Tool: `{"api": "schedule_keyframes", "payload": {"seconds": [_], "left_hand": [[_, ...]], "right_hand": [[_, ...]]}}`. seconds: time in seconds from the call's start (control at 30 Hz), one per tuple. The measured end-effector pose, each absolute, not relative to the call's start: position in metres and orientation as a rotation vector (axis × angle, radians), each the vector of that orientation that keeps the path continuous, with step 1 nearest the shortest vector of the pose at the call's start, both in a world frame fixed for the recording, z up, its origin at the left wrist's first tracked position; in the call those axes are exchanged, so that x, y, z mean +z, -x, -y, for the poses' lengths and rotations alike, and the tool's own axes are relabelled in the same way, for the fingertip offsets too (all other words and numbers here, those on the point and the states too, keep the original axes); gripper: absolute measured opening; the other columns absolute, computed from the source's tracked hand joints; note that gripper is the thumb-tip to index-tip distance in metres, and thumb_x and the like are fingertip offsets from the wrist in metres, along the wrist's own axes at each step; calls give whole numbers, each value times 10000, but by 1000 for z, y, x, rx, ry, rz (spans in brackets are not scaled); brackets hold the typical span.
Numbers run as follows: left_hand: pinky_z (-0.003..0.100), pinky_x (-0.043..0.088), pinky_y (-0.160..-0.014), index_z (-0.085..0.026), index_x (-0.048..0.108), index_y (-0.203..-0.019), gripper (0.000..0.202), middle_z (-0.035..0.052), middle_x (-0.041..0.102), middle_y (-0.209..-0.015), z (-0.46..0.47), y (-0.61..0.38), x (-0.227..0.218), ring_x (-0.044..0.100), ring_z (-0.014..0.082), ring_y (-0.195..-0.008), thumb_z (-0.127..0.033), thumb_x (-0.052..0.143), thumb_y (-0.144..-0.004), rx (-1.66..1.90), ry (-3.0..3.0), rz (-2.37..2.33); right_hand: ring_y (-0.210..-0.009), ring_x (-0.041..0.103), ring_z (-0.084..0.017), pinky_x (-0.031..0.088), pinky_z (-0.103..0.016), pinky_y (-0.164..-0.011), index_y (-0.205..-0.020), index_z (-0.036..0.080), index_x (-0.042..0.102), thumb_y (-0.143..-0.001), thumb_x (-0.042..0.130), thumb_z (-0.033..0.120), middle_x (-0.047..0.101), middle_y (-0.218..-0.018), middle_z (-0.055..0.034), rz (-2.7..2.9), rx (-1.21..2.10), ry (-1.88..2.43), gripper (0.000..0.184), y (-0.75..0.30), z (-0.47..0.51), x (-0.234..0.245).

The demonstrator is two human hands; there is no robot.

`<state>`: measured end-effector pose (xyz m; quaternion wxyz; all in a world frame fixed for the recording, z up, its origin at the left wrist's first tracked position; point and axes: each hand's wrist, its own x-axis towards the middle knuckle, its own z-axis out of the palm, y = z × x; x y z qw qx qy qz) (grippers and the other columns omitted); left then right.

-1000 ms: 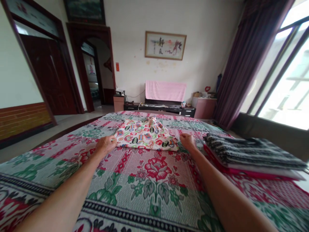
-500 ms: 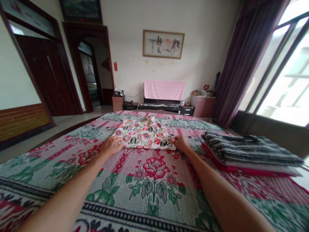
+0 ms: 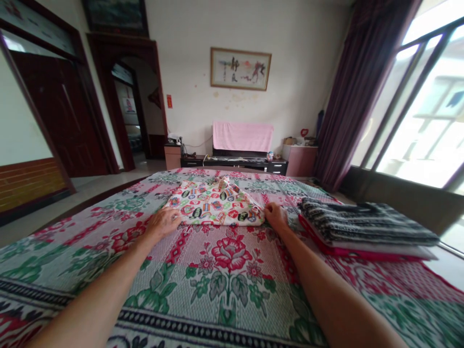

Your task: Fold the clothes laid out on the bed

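Observation:
A folded white garment with colourful printed patches (image 3: 213,205) lies on the floral bedspread (image 3: 228,270) towards the far side of the bed. My left hand (image 3: 162,224) grips its near left corner with the fingers curled on the cloth. At the near right corner, my right hand (image 3: 276,214) pinches the garment's edge in closed fingers. Both arms reach straight out over the bed.
A stack of folded black-and-white striped cloth on a red and white pad (image 3: 366,228) lies at the right of the bed. Beyond the bed stand a low dark cabinet with a pink towel (image 3: 242,136), a doorway (image 3: 136,116) at left, and curtained windows (image 3: 416,106) at right.
Both hands came in from beside the garment onto its near corners and closed on them. The view drifted slightly to the right.

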<state>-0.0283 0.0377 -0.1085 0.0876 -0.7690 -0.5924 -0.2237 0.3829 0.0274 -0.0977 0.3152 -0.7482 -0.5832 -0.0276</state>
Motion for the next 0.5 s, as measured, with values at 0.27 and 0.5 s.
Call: {"api": "schedule_keyframes", "payload": {"seconds": [0.27,0.5], "left_hand": [[276,450,-909,-213,706,-857,251,47,707,-997,-32,25,-103,621,189,-962,-326,486,-814,-684,2305,1742],[274,456,-911,-216,708,-846,257,46,720,-982,-33,27,-105,632,199,-968,-331,483,-803,-712,2298,1720]], "right_hand": [[-841,630,-166,420,-226,-751,-878,180,738,-794,513,189,719,-896,-47,1569,-84,1906,241,-381,-22,-96],[-883,618,-160,424,-227,-805,-736,187,747,-720,535,122,723,-821,-23,1825,-34,1779,222,-379,-12,-100]]}}
